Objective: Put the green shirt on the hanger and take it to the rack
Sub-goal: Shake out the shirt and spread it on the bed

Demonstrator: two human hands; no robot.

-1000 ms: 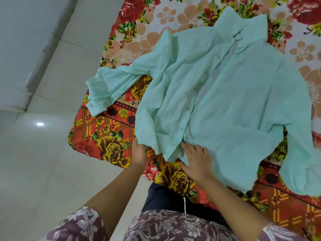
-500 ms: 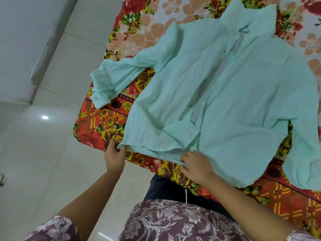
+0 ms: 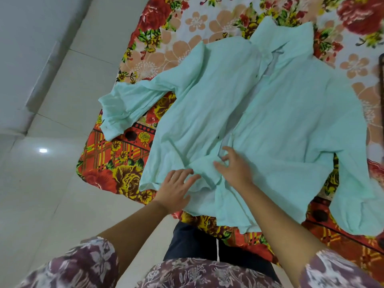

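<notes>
The shirt lies spread on the bed, front up, its collar at the far end and its hem at the near edge, next to the person. The front panels are parted along the middle, and a paler inner layer shows in the gap. Small dark buttons dot the edge of one panel. One sleeve stretches out toward the person's left, its cuff rumpled near the bed's edge. The other sleeve bends down on the person's right and lies on the sheet.

The left hand rests flat on the shirt near the hem, fingers spread, gripping nothing. The right hand is just beside it, a little farther up, at the lower end of the opening. Its fingers are spread and lightly bent, the tips touching the cloth. Whether they pinch any of it cannot be told. A small fold of cloth bunches between the two hands.

The sheet is printed with red, yellow and peach flowers. A pale tiled floor lies to the left, with a bright spot of light on it
</notes>
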